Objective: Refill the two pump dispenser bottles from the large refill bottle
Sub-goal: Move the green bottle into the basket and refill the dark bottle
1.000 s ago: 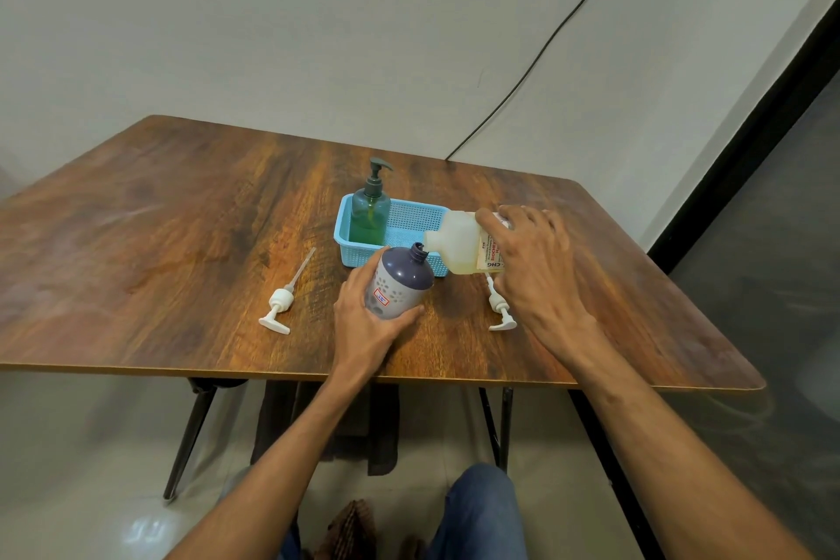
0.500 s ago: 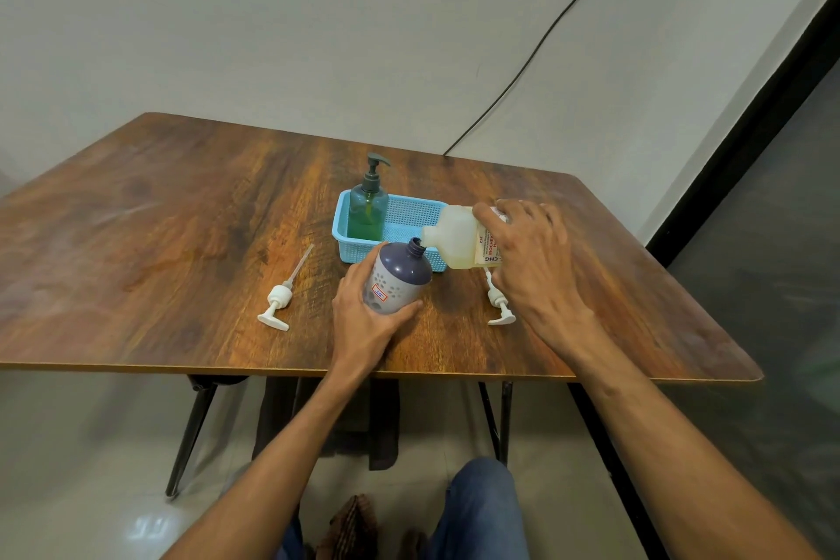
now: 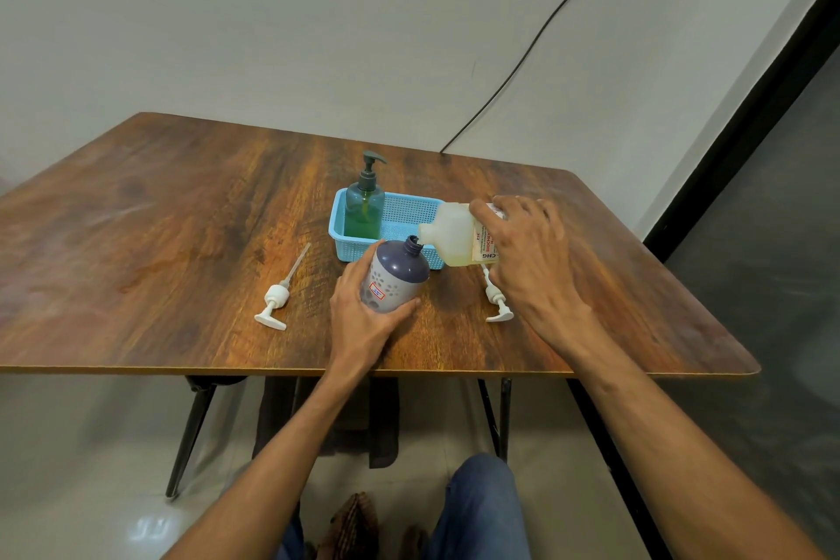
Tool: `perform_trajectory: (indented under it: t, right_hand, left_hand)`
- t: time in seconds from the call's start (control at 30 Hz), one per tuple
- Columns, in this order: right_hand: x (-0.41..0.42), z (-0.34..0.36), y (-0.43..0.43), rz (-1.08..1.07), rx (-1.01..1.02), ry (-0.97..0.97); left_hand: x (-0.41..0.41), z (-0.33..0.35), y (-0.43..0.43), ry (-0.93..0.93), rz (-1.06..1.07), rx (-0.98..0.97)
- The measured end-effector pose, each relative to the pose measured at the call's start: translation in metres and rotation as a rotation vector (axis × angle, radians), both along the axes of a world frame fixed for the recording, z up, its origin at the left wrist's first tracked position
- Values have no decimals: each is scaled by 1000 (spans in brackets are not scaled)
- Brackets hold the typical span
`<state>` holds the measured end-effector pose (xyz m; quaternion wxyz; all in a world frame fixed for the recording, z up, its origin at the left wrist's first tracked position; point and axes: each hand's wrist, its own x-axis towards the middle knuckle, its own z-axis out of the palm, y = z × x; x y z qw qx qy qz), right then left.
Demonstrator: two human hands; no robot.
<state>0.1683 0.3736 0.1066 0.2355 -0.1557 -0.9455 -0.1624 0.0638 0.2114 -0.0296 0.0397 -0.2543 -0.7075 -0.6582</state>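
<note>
My left hand (image 3: pixel 363 323) grips a grey-purple dispenser bottle (image 3: pixel 396 276) with its pump off, tilted slightly on the table. My right hand (image 3: pixel 529 250) holds the pale refill bottle (image 3: pixel 452 236) turned on its side, its spout just above the purple bottle's open neck. A green pump bottle (image 3: pixel 364 207) with its pump on stands in the left end of the blue basket (image 3: pixel 409 214). One white pump head (image 3: pixel 277 293) lies on the table to the left; another white pump head (image 3: pixel 495 302) lies partly under my right hand.
The wooden table (image 3: pixel 159 232) reaches far left and back; its front edge runs just below my wrists. A black cable (image 3: pixel 522 59) drops down the wall to the table's back edge. A dark panel (image 3: pixel 772 218) stands at the right.
The refill bottle's spout has stayed at the purple bottle's neck. The view has shifted slightly; both hands keep their grips.
</note>
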Motion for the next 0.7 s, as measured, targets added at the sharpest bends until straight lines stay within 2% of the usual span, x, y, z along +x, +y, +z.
perform_trajectory:
  t: [0.7]
  right_hand:
    - [0, 0, -3, -1, -9, 11]
  left_hand:
    - [0, -1, 0, 2, -3, 5]
